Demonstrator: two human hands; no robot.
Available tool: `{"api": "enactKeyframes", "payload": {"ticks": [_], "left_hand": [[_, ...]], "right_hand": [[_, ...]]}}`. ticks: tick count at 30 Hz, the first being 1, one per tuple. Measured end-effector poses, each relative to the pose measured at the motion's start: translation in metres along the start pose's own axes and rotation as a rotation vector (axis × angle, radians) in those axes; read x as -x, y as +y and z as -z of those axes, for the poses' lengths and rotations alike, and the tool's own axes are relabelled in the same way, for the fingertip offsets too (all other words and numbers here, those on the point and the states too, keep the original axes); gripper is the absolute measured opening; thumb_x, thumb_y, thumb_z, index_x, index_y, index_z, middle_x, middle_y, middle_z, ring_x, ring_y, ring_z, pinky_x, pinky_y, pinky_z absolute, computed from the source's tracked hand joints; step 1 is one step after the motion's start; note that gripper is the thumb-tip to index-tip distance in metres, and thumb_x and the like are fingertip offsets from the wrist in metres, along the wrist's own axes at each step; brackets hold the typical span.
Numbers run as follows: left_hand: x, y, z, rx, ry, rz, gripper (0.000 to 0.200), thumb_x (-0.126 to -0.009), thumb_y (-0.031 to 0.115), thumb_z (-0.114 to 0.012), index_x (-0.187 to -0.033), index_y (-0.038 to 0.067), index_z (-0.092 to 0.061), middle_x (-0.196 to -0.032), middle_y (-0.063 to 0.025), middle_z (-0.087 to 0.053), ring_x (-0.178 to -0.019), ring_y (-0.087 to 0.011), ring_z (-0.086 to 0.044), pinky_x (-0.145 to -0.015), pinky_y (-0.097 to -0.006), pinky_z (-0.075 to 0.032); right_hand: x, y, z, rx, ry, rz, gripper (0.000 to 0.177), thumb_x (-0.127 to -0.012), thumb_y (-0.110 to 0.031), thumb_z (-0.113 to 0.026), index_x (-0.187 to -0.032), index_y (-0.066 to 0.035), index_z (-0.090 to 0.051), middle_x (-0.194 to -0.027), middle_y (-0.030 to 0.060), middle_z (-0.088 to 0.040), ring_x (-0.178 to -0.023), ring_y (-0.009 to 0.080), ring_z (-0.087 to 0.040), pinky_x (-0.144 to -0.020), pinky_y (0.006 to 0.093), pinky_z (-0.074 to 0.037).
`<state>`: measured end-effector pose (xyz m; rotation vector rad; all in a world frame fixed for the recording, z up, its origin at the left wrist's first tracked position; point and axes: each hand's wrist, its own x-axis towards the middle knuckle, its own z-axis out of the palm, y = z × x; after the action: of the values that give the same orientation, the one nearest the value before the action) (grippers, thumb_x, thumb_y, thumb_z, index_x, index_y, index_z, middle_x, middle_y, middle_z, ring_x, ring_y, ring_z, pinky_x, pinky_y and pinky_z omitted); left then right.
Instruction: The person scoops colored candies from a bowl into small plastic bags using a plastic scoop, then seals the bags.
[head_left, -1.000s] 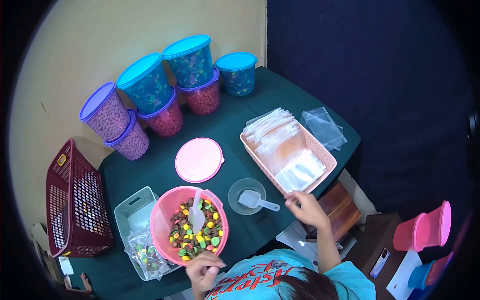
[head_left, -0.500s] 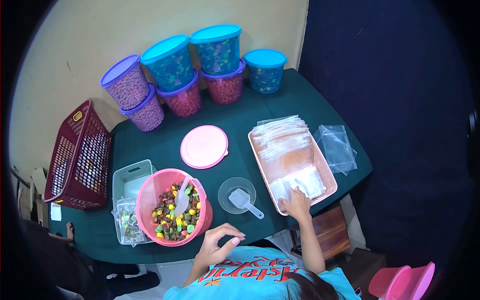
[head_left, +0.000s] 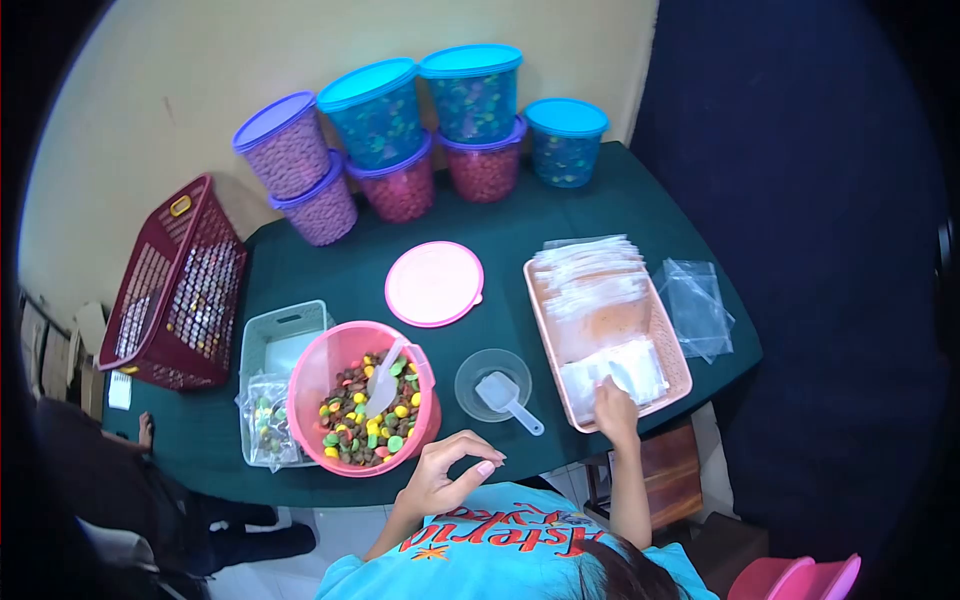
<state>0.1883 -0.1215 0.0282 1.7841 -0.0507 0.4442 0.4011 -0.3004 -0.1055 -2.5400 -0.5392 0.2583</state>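
Observation:
My right hand [head_left: 616, 412] is at the near end of a peach plastic basket [head_left: 533, 300], its fingers drawn together on a clear plastic bag [head_left: 640, 368] from the pile there. My left hand [head_left: 450, 472] hovers at the table's front edge, fingers curved and apart from the thumb, holding nothing. Beside it stands a pink tub [head_left: 310, 375] of colourful candies [head_left: 365, 415] with a white scoop [head_left: 383, 388] in them. Between tub and basket, a clear bowl [head_left: 468, 372] carries another scoop [head_left: 502, 396], its handle over the rim.
A pink lid [head_left: 434, 284] lies mid-table. Lidded candy tubs [head_left: 470, 95] are stacked at the back. To the left are a maroon basket [head_left: 170, 290] and a pale tray [head_left: 262, 335] with filled packets [head_left: 268, 415]. Loose bags [head_left: 695, 305] lie right. Another person's hand [head_left: 146, 430] shows far left.
The fingers of my right hand, spread over the bags before, are now bunched together on them. My left hand keeps much the same pose. The whole view has shifted slightly.

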Motion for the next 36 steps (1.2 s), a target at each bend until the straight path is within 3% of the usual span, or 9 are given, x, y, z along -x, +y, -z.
{"api": "enactKeyframes", "payload": {"ticks": [3,4,5,11,17,23,24,29,36], "left_hand": [[0.016,0.000,0.009,-0.001,0.099,0.024,0.010,-0.078,0.002,-0.055,-0.086,-0.002,-0.058,-0.080,-0.0123,-0.061,-0.074,-0.0188,-0.059,-0.068,-0.0283,-0.046],[0.021,-0.001,0.013,0.007,0.139,0.035,0.010,-0.078,0.002,-0.055,-0.086,-0.002,-0.058,-0.080,-0.0121,-0.061,-0.074,-0.0186,-0.059,-0.068,-0.0283,-0.046],[0.027,0.000,0.017,0.005,0.155,0.040,0.010,-0.078,0.002,-0.055,-0.086,-0.002,-0.058,-0.080,-0.0121,-0.061,-0.074,-0.0186,-0.059,-0.068,-0.0283,-0.046],[0.053,-0.001,0.046,-0.003,0.239,0.034,0.010,-0.077,0.002,-0.055,-0.085,-0.002,-0.058,-0.079,-0.0117,-0.062,-0.074,-0.0185,-0.058,-0.069,-0.0296,-0.045],[0.088,0.002,0.090,0.031,0.228,0.046,0.010,-0.078,0.003,-0.054,-0.086,-0.003,-0.057,-0.081,-0.0119,-0.062,-0.076,-0.0188,-0.058,-0.072,-0.0298,-0.045],[0.119,-0.004,0.139,0.504,0.328,0.205,0.032,-0.085,0.011,-0.049,-0.113,-0.003,-0.046,-0.108,-0.0151,-0.052,-0.098,-0.0202,-0.052,-0.086,-0.0323,-0.040],[0.118,-0.005,0.148,0.454,0.272,0.210,0.048,-0.087,0.028,-0.046,-0.123,-0.002,-0.037,-0.116,-0.0149,-0.048,-0.103,-0.0221,-0.050,-0.091,-0.0340,-0.037],[0.116,-0.008,0.181,0.686,0.165,0.213,0.081,-0.081,0.061,-0.031,-0.134,0.002,-0.018,-0.130,-0.0162,-0.034,-0.115,-0.0263,-0.041,-0.096,-0.0396,-0.031],[0.126,-0.011,0.216,0.960,0.150,0.213,0.110,-0.063,0.084,-0.022,-0.138,0.007,-0.001,-0.139,-0.0186,-0.016,-0.125,-0.0330,-0.027,-0.099,-0.0467,-0.024]], "right_hand": [[0.001,0.001,0.013,-0.336,0.142,0.003,0.031,-0.086,-0.022,-0.043,-0.097,0.004,-0.057,-0.078,0.0226,-0.059,-0.071,0.0326,-0.059,-0.066,0.0370,-0.044],[0.001,0.002,0.015,-0.422,0.195,0.000,0.024,-0.085,-0.015,-0.048,-0.080,0.007,-0.055,-0.069,0.0141,-0.059,-0.067,0.0169,-0.057,-0.061,0.0300,-0.044],[-0.005,0.017,0.000,-0.656,0.351,0.045,0.019,-0.082,-0.011,-0.053,-0.076,0.007,-0.055,-0.075,0.0080,-0.061,-0.070,0.0126,-0.056,-0.063,0.0255,-0.045],[0.005,0.015,0.013,-1.019,0.551,0.000,0.012,-0.076,0.002,-0.060,-0.084,0.001,-0.051,-0.083,0.0080,-0.059,-0.072,0.0101,-0.055,-0.065,0.0205,-0.044],[0.040,-0.081,0.020,-1.096,0.631,0.086,0.018,-0.076,0.004,-0.058,-0.089,0.001,-0.047,-0.091,0.0113,-0.056,-0.084,0.0145,-0.055,-0.076,0.0261,-0.044],[0.111,-0.203,-0.023,-1.117,0.414,0.495,0.030,-0.067,0.005,-0.067,-0.092,-0.001,-0.051,-0.098,0.0124,-0.056,-0.096,0.0211,-0.054,-0.084,0.0332,-0.043],[0.120,-0.227,-0.027,-1.140,0.313,0.670,0.028,-0.065,0.005,-0.067,-0.089,-0.002,-0.054,-0.097,0.0139,-0.058,-0.097,0.0236,-0.056,-0.086,0.0355,-0.042],[0.166,-0.298,-0.058,-0.820,0.061,1.017,0.022,-0.064,0.003,-0.067,-0.083,-0.006,-0.062,-0.097,0.0077,-0.063,-0.095,0.0229,-0.058,-0.087,0.0376,-0.043],[0.196,-0.326,-0.090,-0.635,-0.154,1.076,0.022,-0.065,0.001,-0.065,-0.085,-0.007,-0.063,-0.100,0.0035,-0.062,-0.099,0.0219,-0.055,-0.087,0.0358,-0.043]]}}
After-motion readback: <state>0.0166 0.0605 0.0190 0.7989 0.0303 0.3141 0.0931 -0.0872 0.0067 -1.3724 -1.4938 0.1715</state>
